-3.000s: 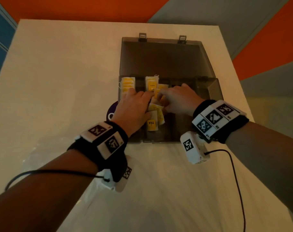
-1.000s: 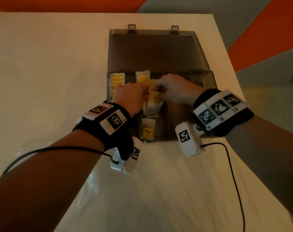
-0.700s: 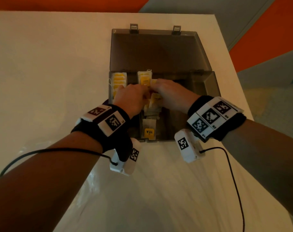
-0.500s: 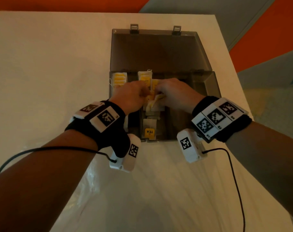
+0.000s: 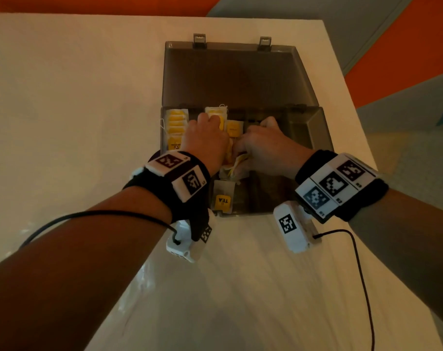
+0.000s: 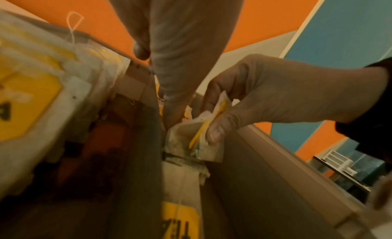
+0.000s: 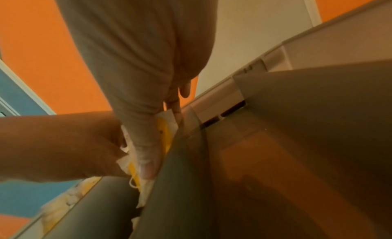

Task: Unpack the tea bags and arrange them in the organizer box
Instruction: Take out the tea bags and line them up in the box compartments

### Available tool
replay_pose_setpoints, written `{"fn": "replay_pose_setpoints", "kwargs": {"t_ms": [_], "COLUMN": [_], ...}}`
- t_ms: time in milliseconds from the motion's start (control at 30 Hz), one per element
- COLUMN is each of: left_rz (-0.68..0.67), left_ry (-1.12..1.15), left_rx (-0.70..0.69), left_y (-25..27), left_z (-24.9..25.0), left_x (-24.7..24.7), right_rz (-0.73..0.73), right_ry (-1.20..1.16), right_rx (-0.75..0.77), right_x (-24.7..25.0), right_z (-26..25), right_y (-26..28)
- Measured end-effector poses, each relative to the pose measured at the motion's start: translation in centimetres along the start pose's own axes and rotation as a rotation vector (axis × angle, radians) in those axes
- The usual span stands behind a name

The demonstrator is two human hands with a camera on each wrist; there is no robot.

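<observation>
The smoky organizer box (image 5: pixel 319 127) lies open with its lid (image 5: pixel 235 77) folded back. Yellow-tagged tea bags fill its far-left compartment (image 5: pixel 176 127), and more stand at the far end of the middle column (image 5: pixel 215 112). My right hand (image 5: pixel 266 145) pinches a small bundle of tea bags (image 5: pixel 236 164) between thumb and fingers, low in the middle column (image 6: pixel 199 138). My left hand (image 5: pixel 206 140) reaches down beside it, fingers pressing against the bags (image 6: pixel 174 112), thumb free. A single tea bag (image 5: pixel 223 196) lies flat at the near end.
Crinkled clear plastic wrap (image 5: pixel 144 279) lies on the white table in front of the box. A dark purple item (image 5: pixel 155 155) peeks out at the box's left side. The right compartments (image 5: pixel 273 193) hold nothing. The table's right edge (image 5: pixel 352 117) is close to the box.
My left hand has slid toward the far end of the middle column. The right hand has lowered the bundle deeper into the compartment and shifted slightly right.
</observation>
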State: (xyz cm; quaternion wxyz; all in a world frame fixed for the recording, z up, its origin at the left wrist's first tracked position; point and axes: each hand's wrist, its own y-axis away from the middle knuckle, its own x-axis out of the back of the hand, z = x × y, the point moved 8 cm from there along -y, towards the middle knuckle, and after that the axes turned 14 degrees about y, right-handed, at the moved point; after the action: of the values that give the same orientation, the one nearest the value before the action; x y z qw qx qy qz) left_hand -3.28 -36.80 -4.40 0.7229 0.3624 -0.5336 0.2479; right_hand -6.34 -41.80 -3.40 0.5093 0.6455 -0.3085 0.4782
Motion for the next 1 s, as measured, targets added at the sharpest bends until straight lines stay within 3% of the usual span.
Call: {"fn": "replay_pose_setpoints", "kwargs": {"t_ms": [267, 533, 700, 867, 1000], "left_rz": [0.013, -0.017, -0.078, -0.208, -0.104], "left_ry": [0.120, 0.031, 0.173, 0.318, 0.317], "left_rx": [0.049, 0.006, 0.018, 0.058, 0.050], "left_y": [-0.3, -0.2, -0.4, -0.1, 0.4], "left_z": [-0.8, -1.3, -2.4, -3.6, -3.3], "left_x": [0.1, 2.3, 1.8, 1.1, 1.2], "right_rz": [0.031, 0.102, 0.078, 0.045, -0.015], "right_ry": [0.126, 0.106, 0.153, -0.158, -0.394], "right_rx": [-0.006, -0.057, -0.075, -0.076, -0.053], "right_x": [0.1, 1.1, 1.6, 0.9, 0.6], "right_z": [0.5, 0.6, -0.1, -0.1, 0.1], "right_y": [-0.3, -1.1, -3.4, -4.2, -3.2]}}
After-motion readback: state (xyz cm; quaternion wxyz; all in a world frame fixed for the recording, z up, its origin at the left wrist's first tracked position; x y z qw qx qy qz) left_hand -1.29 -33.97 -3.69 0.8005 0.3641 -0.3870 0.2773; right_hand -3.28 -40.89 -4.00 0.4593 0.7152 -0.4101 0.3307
